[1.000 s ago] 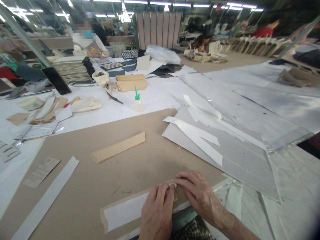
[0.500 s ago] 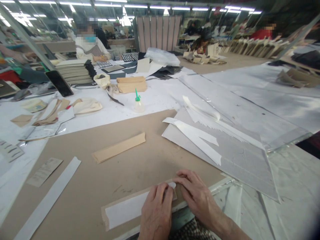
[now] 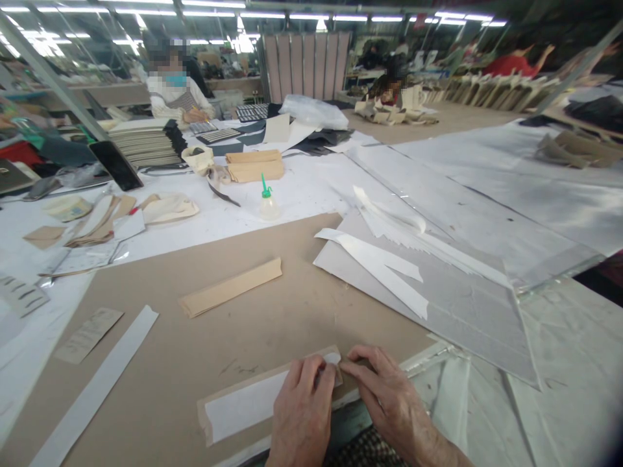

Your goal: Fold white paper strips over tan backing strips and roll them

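A white strip lies on a slightly wider tan strip at the board's front edge. My left hand rests over their right part, fingers bent and pressed down on the white strip. Its rounded white end shows past my fingertips. Beside that end is my right hand, thumb and forefinger drawn together at the tan strip's right edge; whether anything is pinched there is hidden. Farther up the brown board lie a stack of tan strips, a long white strip and a marked card.
At right, a grey sheet carries loose white strips. Behind the board stand a green-tipped bottle, folded tan pieces and a leaning phone. A masked person works across the table.
My right hand has shifted slightly down and right, leaving more of the white strip's end uncovered. My left hand stays nearly in place on the strip.
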Demonstrator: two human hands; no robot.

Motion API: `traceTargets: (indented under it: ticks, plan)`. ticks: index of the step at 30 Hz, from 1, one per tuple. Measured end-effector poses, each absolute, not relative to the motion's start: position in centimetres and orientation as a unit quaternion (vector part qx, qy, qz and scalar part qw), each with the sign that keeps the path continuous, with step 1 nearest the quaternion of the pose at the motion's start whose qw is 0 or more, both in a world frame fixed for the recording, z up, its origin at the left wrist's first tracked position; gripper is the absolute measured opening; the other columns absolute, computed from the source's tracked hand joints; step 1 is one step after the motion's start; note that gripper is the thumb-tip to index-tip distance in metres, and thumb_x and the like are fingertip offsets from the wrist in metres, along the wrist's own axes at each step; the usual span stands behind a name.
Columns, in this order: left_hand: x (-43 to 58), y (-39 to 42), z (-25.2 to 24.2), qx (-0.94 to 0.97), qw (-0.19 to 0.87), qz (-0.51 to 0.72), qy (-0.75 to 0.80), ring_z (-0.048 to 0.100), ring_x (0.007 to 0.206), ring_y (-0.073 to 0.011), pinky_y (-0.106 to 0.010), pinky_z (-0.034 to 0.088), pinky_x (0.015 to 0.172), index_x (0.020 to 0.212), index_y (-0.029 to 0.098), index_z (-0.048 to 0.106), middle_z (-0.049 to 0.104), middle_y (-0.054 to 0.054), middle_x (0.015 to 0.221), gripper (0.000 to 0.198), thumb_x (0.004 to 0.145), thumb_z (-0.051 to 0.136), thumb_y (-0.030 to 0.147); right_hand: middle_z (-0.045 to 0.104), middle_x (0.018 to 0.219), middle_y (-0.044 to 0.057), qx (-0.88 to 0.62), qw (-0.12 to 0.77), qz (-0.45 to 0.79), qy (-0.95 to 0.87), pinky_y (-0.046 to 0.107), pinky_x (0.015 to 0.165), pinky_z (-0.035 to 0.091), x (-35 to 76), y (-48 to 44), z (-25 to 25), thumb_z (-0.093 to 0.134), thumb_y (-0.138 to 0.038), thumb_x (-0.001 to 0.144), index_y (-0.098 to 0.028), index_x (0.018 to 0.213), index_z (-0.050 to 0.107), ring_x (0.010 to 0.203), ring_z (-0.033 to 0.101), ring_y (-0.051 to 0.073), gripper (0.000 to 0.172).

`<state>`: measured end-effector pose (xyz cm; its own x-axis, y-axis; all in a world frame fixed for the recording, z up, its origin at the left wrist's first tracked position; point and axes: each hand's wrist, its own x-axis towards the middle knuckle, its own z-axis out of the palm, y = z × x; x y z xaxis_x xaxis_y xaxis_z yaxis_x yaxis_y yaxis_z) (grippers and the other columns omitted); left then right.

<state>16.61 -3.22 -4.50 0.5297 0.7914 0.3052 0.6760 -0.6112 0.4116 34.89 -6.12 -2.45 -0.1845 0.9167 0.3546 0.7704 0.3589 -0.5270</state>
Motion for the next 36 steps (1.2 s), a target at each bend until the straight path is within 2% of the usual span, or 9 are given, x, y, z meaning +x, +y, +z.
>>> traceTargets:
  ticks: [9, 16, 20, 24, 32, 36]
  plan:
    - [16.6, -3.1, -4.6, 0.869, 0.115, 0.245, 0.414, 0.058, 0.093, -0.0225, -0.034, 0.056, 0.079, 0.123, 0.020, 0.060, 0.063, -0.007, 0.108, 0.035, 0.093, 0.049, 0.007, 0.063, 0.104, 0.008, -0.560, 0.292, 0.089, -0.770, 0.036, 0.081, 0.054, 34.5, -5.9, -2.6, 0.043, -0.005, 0.094, -0.021, 0.123, 0.063, 0.094, 0.059, 0.022, 0.038]
    - [16.8, -3.0, -4.7, 0.872, 0.095, 0.257, 0.406, 0.058, 0.091, -0.0222, -0.033, 0.056, 0.078, 0.122, 0.017, 0.062, 0.063, -0.008, 0.107, 0.032, 0.095, 0.047, 0.010, 0.066, 0.106, 0.009, -0.565, 0.261, 0.044, -0.781, 0.042, 0.084, 0.053, 34.2, -6.1, -2.9, 0.043, -0.005, 0.093, -0.018, 0.118, 0.064, 0.096, 0.059, 0.025, 0.035]
    - [16.8, -3.1, -4.6, 0.875, 0.080, 0.253, 0.404, 0.057, 0.089, -0.0216, -0.033, 0.055, 0.076, 0.122, 0.016, 0.062, 0.062, -0.008, 0.105, 0.032, 0.094, 0.049, 0.009, 0.064, 0.104, 0.007, -0.563, 0.303, 0.117, -0.760, 0.035, 0.083, 0.054, 34.8, -5.9, -2.6, 0.044, -0.005, 0.094, -0.022, 0.116, 0.064, 0.097, 0.059, 0.022, 0.034]
    - [16.8, -3.1, -4.6, 0.872, 0.085, 0.259, 0.407, 0.057, 0.089, -0.0214, -0.033, 0.055, 0.077, 0.121, 0.016, 0.062, 0.062, -0.007, 0.105, 0.033, 0.092, 0.051, 0.007, 0.062, 0.106, 0.008, -0.571, 0.344, 0.123, -0.735, 0.033, 0.085, 0.054, 35.0, -5.6, -2.6, 0.044, -0.007, 0.097, -0.022, 0.116, 0.064, 0.100, 0.059, 0.020, 0.031]
    - [16.8, -3.3, -4.7, 0.871, 0.090, 0.247, 0.414, 0.057, 0.090, -0.0210, -0.032, 0.055, 0.078, 0.120, 0.017, 0.062, 0.062, -0.007, 0.108, 0.032, 0.092, 0.051, 0.007, 0.064, 0.104, 0.007, -0.564, 0.327, 0.103, -0.751, 0.034, 0.083, 0.055, 34.7, -5.4, -2.6, 0.045, -0.007, 0.096, -0.021, 0.114, 0.064, 0.097, 0.059, 0.021, 0.030]
    - [16.8, -3.2, -4.7, 0.874, 0.088, 0.241, 0.412, 0.057, 0.091, -0.0211, -0.032, 0.055, 0.079, 0.122, 0.017, 0.061, 0.061, -0.007, 0.109, 0.033, 0.093, 0.050, 0.008, 0.065, 0.106, 0.008, -0.569, 0.285, 0.073, -0.768, 0.036, 0.084, 0.054, 34.6, -5.6, -2.9, 0.044, -0.008, 0.096, -0.020, 0.115, 0.064, 0.097, 0.059, 0.022, 0.030]
